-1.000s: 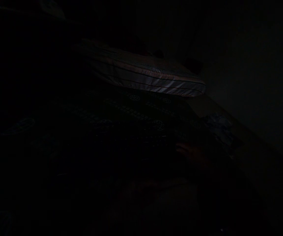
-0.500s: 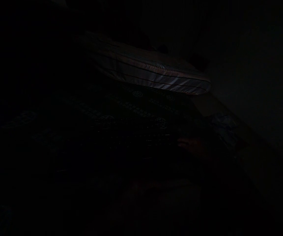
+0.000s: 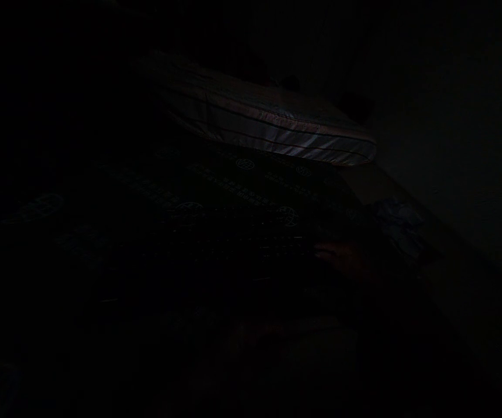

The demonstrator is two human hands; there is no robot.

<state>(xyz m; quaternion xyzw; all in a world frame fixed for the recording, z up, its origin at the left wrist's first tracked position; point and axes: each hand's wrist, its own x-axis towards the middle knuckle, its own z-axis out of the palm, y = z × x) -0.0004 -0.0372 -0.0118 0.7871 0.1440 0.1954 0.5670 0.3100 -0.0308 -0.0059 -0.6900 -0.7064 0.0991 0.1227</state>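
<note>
The scene is almost black. A faint shape that looks like my right hand (image 3: pixel 342 258) lies low on a dark printed sheet (image 3: pixel 242 191) with pale round emblems and lines of text. Its fingers cannot be made out in the dark. My left hand does not show. Beyond the sheet, a striped, shiny mattress edge (image 3: pixel 277 130) catches a little light and runs from the upper left down to the right.
A crumpled pale cloth (image 3: pixel 397 223) lies to the right of the sheet, beside a dim floor strip and a wall (image 3: pixel 451 145). Everything on the left and at the bottom is lost in darkness.
The view has drifted slightly, so the mattress edge sits a little higher and further right. The faint hand shape stays near the same spot on the sheet.
</note>
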